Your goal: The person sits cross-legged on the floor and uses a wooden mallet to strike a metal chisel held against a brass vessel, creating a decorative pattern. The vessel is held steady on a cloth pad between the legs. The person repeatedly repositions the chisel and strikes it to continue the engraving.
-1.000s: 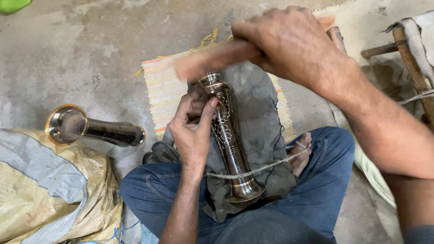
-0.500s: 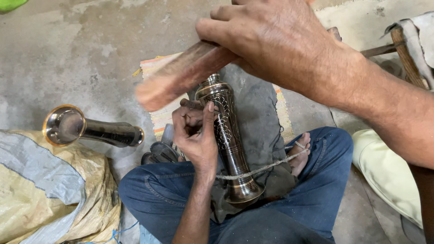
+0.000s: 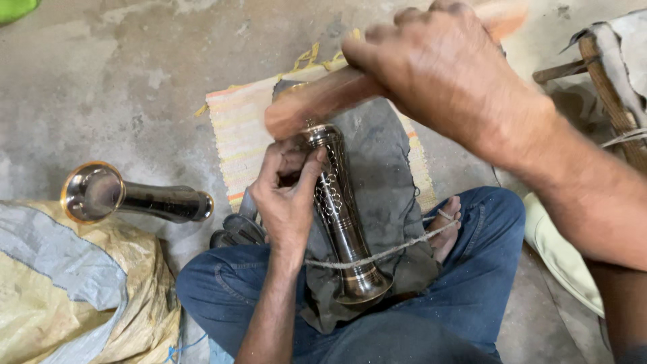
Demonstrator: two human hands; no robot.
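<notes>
A dark engraved metal vase (image 3: 340,219) lies on a grey cloth (image 3: 381,168) across my lap, its flared base toward me and tied down by a cord (image 3: 397,249) that runs to my foot (image 3: 448,232). My left hand (image 3: 286,195) grips the upper part of the vase, and a small tool in its fingers cannot be made out. My right hand (image 3: 448,74) is closed around a wooden mallet (image 3: 323,101), blurred by motion, whose end hovers just above the top of the vase.
A second dark metal vase (image 3: 131,199) with a shiny flared mouth lies on the concrete floor to the left, resting on a yellow and grey woven sack (image 3: 64,290). A striped mat (image 3: 239,138) lies under the cloth. A wooden frame (image 3: 610,87) stands at the right.
The mallet in my right hand rose and swung left half a second ago, and now it is back down close to the top of the vase. My left hand keeps its grip.
</notes>
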